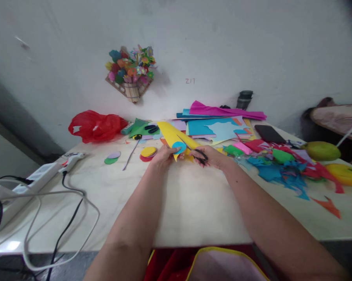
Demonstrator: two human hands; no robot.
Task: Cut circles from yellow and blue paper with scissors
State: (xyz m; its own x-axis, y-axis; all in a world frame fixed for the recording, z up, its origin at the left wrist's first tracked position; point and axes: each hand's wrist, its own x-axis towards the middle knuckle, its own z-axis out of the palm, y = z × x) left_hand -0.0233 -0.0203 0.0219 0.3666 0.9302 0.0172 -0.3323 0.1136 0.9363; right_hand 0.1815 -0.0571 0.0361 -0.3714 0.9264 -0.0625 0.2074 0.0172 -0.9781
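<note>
Above the middle of the table, my left hand [165,155] is closed on a sheet of yellow paper [168,133], pinching a round blue paper disc [179,146] flat against it. My right hand [211,156] has its fingers through the black handles of a pair of scissors [199,155]. The scissor blades point left and lie at the yellow paper, close beside the blue disc. Just left of my left hand, a yellow disc [149,151] rests on a red disc [147,158]. Farther left, a lilac disc [114,154] overlaps a green disc [111,160].
Coloured scraps [281,168] cover the table's right side, near a phone [269,134] and two fruits, one a green mango-like fruit [322,150]. Coloured sheets [202,127] lie at the back. A red plastic bag [98,127] and a power strip [39,177] with cables are left.
</note>
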